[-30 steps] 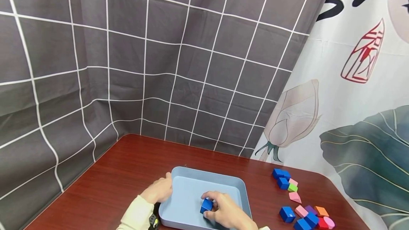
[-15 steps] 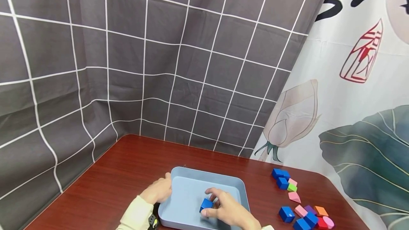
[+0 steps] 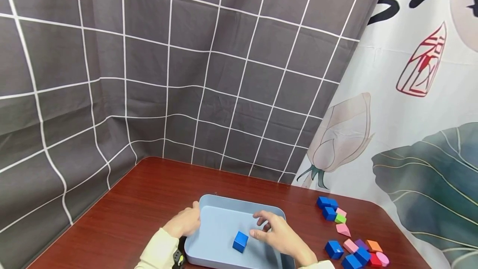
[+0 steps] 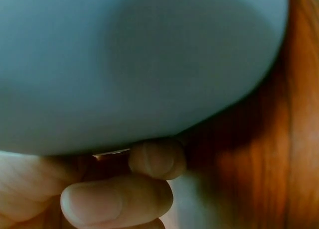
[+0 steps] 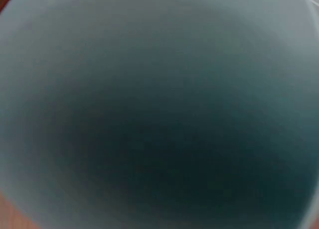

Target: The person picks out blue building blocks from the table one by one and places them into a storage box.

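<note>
A blue cube-shaped block [image 3: 240, 242] lies alone on the floor of a light blue tray [image 3: 242, 201]. My right hand [image 3: 280, 235] hovers over the tray's right part, a small gap to the right of the block. Its fingers are loosely bent and hold nothing. At the tray's left rim my left hand [image 3: 185, 221] holds the edge; the left wrist view shows bent fingers [image 4: 119, 201] right against the tray [image 4: 164, 64]. The tray's surface fills most of the right wrist view, dark and blurred, and no fingers appear there.
Loose blocks lie right of the tray on the brown table [image 3: 157, 190]: several blue blocks [image 3: 333, 249], pink pieces [image 3: 343, 230], a green block [image 3: 340, 218], an orange block [image 3: 374, 246] and a red one [image 3: 375, 260]. A grey checked curtain [image 3: 209, 74] hangs behind.
My right hand has let go of the blue block and moved up and to the right. The block stays in the tray. My left hand keeps its place at the rim.
</note>
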`<move>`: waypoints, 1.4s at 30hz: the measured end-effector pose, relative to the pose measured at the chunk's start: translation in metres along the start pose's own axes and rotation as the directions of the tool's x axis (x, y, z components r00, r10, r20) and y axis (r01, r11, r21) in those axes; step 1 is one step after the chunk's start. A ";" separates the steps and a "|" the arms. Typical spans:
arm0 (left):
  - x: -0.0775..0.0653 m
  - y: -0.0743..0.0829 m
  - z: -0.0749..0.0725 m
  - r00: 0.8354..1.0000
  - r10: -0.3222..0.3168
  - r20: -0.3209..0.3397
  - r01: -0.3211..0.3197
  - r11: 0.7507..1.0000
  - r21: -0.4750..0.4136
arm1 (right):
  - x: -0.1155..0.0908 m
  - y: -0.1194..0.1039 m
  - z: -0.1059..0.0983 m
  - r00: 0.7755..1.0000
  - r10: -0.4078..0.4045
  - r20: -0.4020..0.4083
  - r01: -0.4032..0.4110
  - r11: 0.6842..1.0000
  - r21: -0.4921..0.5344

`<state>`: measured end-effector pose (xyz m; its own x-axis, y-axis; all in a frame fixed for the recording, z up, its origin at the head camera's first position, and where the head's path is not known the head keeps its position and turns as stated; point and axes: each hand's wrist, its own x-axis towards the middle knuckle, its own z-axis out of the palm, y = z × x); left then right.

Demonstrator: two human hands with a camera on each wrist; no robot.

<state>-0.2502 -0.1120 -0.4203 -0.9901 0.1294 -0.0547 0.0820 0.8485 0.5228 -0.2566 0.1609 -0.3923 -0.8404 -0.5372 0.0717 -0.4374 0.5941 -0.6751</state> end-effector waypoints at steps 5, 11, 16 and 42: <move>0.000 0.000 -0.001 1.000 -0.001 -0.008 0.001 1.000 -0.001 | -0.002 0.005 -0.010 0.999 0.012 -0.033 -0.013 1.000 -0.011; -0.001 0.000 -0.001 1.000 -0.005 0.000 0.005 1.000 0.003 | -0.007 0.013 -0.027 0.994 0.043 -0.097 -0.047 0.998 -0.044; -0.001 0.002 -0.002 1.000 -0.011 0.005 0.011 1.000 -0.001 | -0.015 0.025 -0.042 0.976 0.069 -0.208 -0.098 0.986 -0.134; 0.000 0.001 -0.001 1.000 -0.002 -0.012 0.002 1.000 0.004 | -0.049 0.074 -0.073 0.899 0.427 -0.093 -0.436 0.867 -0.242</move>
<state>-0.2499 -0.1118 -0.4187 -0.9916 0.1217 -0.0449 0.0809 0.8508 0.5192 -0.2715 0.2745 -0.3926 -0.9724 -0.1739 -0.1555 -0.0898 0.8941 -0.4387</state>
